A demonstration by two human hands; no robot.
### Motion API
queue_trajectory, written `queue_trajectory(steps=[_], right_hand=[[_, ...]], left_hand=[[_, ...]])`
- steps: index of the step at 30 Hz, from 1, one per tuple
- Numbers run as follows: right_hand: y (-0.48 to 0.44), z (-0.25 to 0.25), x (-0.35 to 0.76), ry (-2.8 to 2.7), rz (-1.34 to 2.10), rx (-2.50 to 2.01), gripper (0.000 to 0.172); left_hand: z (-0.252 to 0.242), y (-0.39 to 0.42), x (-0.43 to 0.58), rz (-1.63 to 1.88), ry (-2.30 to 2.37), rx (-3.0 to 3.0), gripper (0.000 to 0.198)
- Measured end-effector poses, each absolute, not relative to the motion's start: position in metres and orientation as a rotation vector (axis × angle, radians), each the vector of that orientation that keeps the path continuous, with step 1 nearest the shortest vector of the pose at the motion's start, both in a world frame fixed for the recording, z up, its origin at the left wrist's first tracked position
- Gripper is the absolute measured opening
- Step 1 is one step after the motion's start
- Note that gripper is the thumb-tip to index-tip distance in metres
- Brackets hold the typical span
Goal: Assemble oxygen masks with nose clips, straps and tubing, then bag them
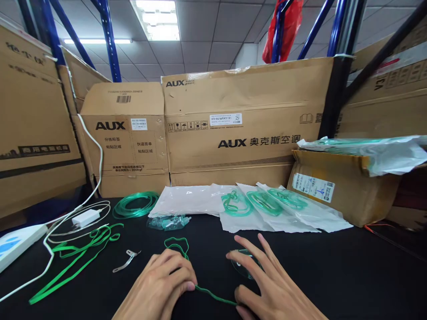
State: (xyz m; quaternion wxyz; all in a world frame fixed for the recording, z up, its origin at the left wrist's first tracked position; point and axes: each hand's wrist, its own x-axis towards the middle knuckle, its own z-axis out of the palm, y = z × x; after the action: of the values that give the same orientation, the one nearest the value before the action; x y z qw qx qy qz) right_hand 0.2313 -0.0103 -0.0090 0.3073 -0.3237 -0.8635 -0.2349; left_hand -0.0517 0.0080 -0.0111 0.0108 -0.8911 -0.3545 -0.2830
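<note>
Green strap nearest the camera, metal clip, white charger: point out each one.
Green strap [215,296]: head view, on the straight stretch low in the picture.
Metal clip [126,262]: head view, middle of the bent strip.
White charger [86,218]: head view, centre of its body.

- Up at the back, 2 cardboard boxes [243,129] marked AUX, standing side by side.
- Coil of green tubing [135,204] on the black table [333,275], near the smaller box.
- 3 clear bags [267,206] fanned out, overlapping, green tubing inside.
- White charger [86,218] at the left, cable looped around it.
- Metal clip [126,261] just beside a loose green band [76,258].
- Open carton [343,195] far right, plastic spilling over its top.
</note>
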Motion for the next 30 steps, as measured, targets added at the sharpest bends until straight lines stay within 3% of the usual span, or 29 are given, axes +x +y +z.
queue_trajectory(steps=[4,7,11,17,24,27,30], right_hand=[[-0.008,-0.017,0.227,-2.277,-0.68,-0.802,0.016],[-0.007,-0.023,0.221,-2.296,-0.715,-0.792,0.018],[-0.01,-0.023,0.217,-2.273,-0.698,-0.803,0.034],[-0.013,-0.022,0.224,-2.367,-0.668,-0.846,0.026],[-0.013,-0.011,0.226,-2.33,-0.613,-0.832,0.027],[-0.012,0.004,0.239,-2.236,-0.598,-0.941,0.024],[-0.009,0.007,0.255,-2.106,-0.557,-1.092,0.038]], left_hand=[[-0.006,0.004,-0.042,-0.809,-1.046,-2.687,0.009],[-0.012,0.002,-0.022,-0.964,-0.844,-2.62,0.035],[-0.03,0.008,0.002,-1.096,-0.763,-2.655,0.042],[-0.049,0.017,0.003,-1.368,-0.819,-2.494,0.053],[-0.042,0.009,-0.002,-1.066,-0.865,-2.758,0.007],[-0.039,0.009,-0.004,-1.14,-0.89,-2.795,0.007],[-0.036,0.007,-0.005,-1.202,-0.972,-2.839,0.012]])
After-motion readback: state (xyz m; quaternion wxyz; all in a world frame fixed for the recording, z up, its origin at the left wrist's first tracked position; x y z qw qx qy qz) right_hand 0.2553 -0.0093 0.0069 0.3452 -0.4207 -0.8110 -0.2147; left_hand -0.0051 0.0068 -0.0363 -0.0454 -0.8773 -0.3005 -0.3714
